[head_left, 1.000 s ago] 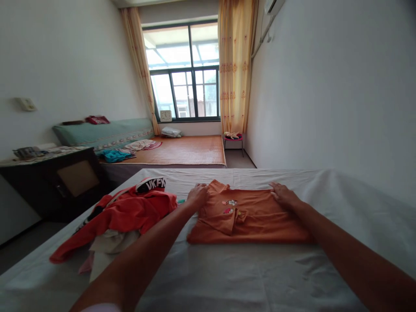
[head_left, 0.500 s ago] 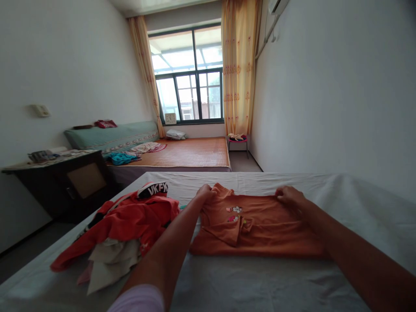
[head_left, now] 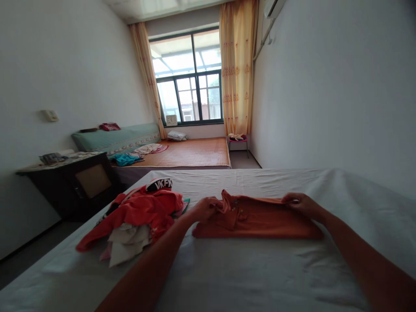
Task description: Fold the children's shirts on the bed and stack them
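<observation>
An orange T-shirt (head_left: 260,221) lies partly folded on the white sheet (head_left: 234,273) in front of me, its long side running left to right. My left hand (head_left: 205,209) pinches the shirt near its collar, where the cloth stands up in a small ridge. At the far right edge, my right hand (head_left: 300,203) is closed on the fabric with thumb and fingertips. The upper layer is lifted and bends toward me, covering most of the cartoon print. A sleeve rests across the middle-left part of the shirt.
Left of the shirt is a heap of clothes, with a red garment (head_left: 139,212) on top and beige cloth (head_left: 130,242) below. Beyond stand a dark cabinet (head_left: 92,180) and a bed with a woven mat (head_left: 195,151). A small stool (head_left: 238,139) is by the curtain.
Both hands have drawn the shirt's far edge toward me. The shirt now looks narrower from front to back, and its print is mostly hidden. My view has shifted slightly.
</observation>
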The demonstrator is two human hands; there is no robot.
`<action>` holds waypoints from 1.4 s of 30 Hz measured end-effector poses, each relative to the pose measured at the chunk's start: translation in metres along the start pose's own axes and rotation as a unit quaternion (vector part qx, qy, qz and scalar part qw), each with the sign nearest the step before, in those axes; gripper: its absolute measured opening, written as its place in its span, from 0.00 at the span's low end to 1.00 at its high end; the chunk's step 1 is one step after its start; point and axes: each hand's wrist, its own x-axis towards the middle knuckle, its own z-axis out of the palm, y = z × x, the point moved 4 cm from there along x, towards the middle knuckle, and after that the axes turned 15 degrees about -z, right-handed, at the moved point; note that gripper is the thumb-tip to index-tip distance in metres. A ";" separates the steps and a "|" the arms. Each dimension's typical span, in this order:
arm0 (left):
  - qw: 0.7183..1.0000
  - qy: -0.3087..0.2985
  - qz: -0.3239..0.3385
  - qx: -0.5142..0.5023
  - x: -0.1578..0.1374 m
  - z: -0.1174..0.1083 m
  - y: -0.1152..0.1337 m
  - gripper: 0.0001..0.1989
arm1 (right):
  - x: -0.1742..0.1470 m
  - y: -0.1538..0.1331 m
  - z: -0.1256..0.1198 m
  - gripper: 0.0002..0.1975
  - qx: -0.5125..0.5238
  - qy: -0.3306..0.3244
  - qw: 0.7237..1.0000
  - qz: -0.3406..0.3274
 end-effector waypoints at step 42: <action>0.946 0.168 -0.221 -0.167 -0.007 0.002 -0.047 0.06 | 0.005 -0.102 0.091 0.16 -0.184 -0.087 0.963 -0.178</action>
